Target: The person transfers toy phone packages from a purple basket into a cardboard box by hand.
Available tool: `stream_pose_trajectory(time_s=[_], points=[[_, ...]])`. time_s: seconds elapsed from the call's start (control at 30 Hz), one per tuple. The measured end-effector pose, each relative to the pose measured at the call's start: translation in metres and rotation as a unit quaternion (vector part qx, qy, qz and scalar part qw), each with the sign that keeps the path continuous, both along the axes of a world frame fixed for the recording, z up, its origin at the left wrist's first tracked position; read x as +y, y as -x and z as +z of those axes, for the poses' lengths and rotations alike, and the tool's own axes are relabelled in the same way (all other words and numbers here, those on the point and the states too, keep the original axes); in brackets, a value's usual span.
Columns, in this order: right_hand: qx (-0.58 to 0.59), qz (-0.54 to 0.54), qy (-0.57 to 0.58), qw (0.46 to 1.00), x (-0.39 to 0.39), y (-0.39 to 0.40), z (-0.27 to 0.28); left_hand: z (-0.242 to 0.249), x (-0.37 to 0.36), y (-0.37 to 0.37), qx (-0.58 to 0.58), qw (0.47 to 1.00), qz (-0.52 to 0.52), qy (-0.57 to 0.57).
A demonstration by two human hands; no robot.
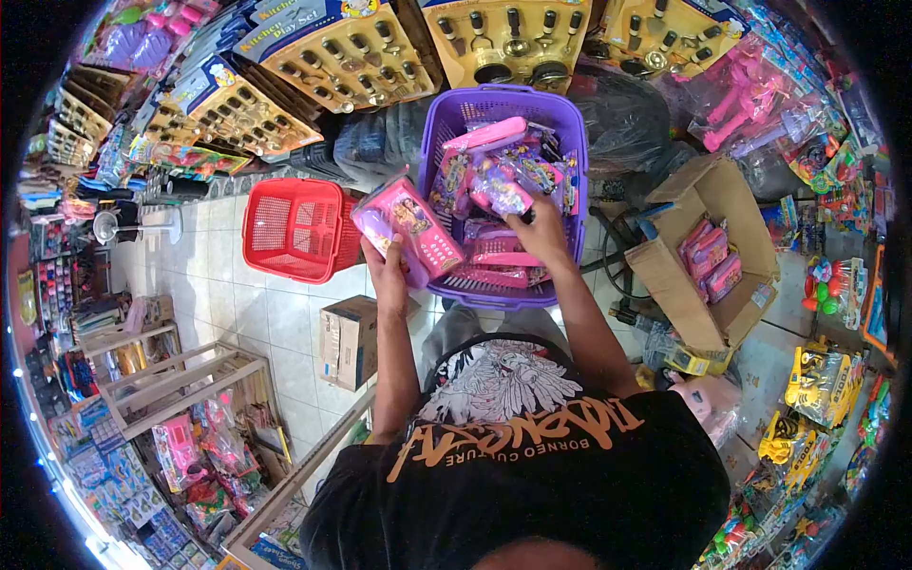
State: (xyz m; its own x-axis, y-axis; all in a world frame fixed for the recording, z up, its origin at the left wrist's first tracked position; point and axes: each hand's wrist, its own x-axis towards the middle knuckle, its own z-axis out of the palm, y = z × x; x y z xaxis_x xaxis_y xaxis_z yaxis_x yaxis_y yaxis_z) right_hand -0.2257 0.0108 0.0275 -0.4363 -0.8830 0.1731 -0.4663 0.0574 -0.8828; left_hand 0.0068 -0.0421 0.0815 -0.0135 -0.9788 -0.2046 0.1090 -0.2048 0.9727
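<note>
My left hand (387, 264) grips a pink box-shaped case (418, 226) with a printed picture on its face and a purple part along its side, held by the left rim of the purple basket (570, 112). My right hand (540, 235) is closed on a shiny purple plastic packet (501, 193), above the basket's contents. Several similar purple packets (543, 174) lie in the basket. Long pink cases (489, 135) rest at its far end, and more pink cases (499, 276) lie at its near end.
Left of the purple basket stands a red basket (296, 270). An open cardboard box (755, 214) with several pink packages (711, 256) is at the right. A closed carton (348, 344) sits on the tiled floor. Kitchen play sets (356, 66) line the far side.
</note>
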Motion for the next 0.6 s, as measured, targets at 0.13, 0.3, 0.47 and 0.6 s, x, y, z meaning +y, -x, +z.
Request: stream_pose_trajectory(time_s=[0.13, 0.3, 0.47, 0.6], points=[[-0.080, -0.053, 0.039, 0.995, 0.013, 0.002, 0.027, -0.003, -0.006, -0.014, 0.024, 0.999, -0.008, 0.040], [-0.252, -0.107, 0.190, 0.943, 0.032, -0.007, 0.062, -0.009, -0.023, -0.037, 0.013, 0.990, -0.138, 0.017], [-0.238, -0.181, 0.175, 0.938, 0.061, -0.036, 0.074, -0.011, -0.030, -0.046, 0.061, 0.961, -0.262, 0.071], [-0.250, -0.271, 0.178, 0.912, 0.075, -0.074, 0.080, -0.011, -0.024, -0.053, 0.104, 0.937, -0.329, 0.060]])
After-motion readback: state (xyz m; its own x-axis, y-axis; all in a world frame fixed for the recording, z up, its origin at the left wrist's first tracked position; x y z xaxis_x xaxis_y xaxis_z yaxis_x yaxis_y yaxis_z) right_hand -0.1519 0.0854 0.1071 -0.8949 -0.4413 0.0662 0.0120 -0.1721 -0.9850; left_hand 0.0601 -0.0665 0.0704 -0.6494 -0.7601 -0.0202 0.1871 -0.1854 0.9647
